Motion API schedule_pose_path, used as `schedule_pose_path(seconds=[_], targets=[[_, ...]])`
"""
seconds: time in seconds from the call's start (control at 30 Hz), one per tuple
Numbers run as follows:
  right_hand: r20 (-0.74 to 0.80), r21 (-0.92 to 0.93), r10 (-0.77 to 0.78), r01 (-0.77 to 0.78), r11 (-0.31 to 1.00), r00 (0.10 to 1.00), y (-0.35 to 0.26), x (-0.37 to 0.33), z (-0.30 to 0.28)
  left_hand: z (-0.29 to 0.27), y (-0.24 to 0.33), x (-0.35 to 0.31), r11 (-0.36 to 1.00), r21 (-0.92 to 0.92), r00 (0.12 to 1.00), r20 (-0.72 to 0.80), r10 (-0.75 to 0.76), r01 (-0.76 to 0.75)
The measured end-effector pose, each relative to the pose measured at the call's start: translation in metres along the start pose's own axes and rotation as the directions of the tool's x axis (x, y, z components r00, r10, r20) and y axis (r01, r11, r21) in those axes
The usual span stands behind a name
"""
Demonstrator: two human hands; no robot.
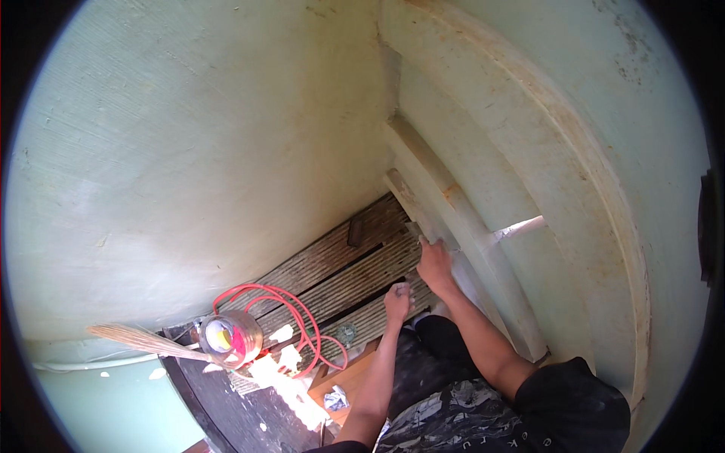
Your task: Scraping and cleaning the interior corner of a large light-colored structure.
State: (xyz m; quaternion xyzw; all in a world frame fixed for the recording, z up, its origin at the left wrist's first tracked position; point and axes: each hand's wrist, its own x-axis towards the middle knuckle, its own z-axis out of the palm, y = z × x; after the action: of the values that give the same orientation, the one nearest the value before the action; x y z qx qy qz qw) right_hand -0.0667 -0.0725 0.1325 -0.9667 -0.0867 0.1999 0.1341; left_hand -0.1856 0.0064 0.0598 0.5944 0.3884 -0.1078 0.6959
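The right hand (434,266) is closed on a flat blade (414,229), which sticks out past the fingertips, up and to the left, next to the lower ledge (405,195). The left hand (399,303) is just below and to the left of the right one, its fingers curled in; something pale shows at its fingertips, but I cannot tell whether it is held or is only residue on the skin.

Behind and left of both hands run ribbed boards (370,266), with a small dark block (354,232) on them, up and to the left of the right hand. To the right of that hand, a thicker rail (461,208) slopes along the wall (483,151), and a bright strip (521,227) lies beyond it.

Left of the left hand and lower, a red hose (313,325) loops beside a clear tub (257,329) with colourful contents. Farther left, a straw broom (143,338) points outward. Below and left of the left hand is a crumpled wad (336,398).
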Motion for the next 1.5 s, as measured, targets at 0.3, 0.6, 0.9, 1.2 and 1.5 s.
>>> schedule_pose_path(seconds=[0.3, 0.6, 0.9, 1.2, 1.5], targets=[[-0.129, -0.045, -0.043, 0.037, 0.998, 0.991, -0.021, 0.025, -0.006, -0.034, -0.027, -0.020, 1.000, -0.023, 0.998, -0.062, 0.000, -0.002], [-0.080, -0.118, -0.075, 0.065, 0.991, 0.994, -0.044, 0.071, -0.020, -0.040, -0.031, -0.022, 0.995, -0.097, 0.995, -0.098, -0.016, 0.007], [-0.115, -0.166, -0.136, 0.116, 0.979, 0.984, -0.042, 0.088, -0.023, -0.037, -0.020, -0.023, 0.994, -0.106, 0.997, -0.080, -0.017, 0.008], [-0.075, -0.196, -0.097, 0.080, 0.977, 0.993, -0.050, 0.106, -0.036, -0.036, -0.016, -0.023, 0.999, -0.051, 0.998, -0.060, -0.020, 0.017], [-0.071, -0.185, -0.103, 0.089, 0.979, 0.992, -0.027, 0.131, -0.021, -0.038, -0.024, -0.026, 1.000, -0.005, 0.999, -0.030, 0.018, -0.018]])
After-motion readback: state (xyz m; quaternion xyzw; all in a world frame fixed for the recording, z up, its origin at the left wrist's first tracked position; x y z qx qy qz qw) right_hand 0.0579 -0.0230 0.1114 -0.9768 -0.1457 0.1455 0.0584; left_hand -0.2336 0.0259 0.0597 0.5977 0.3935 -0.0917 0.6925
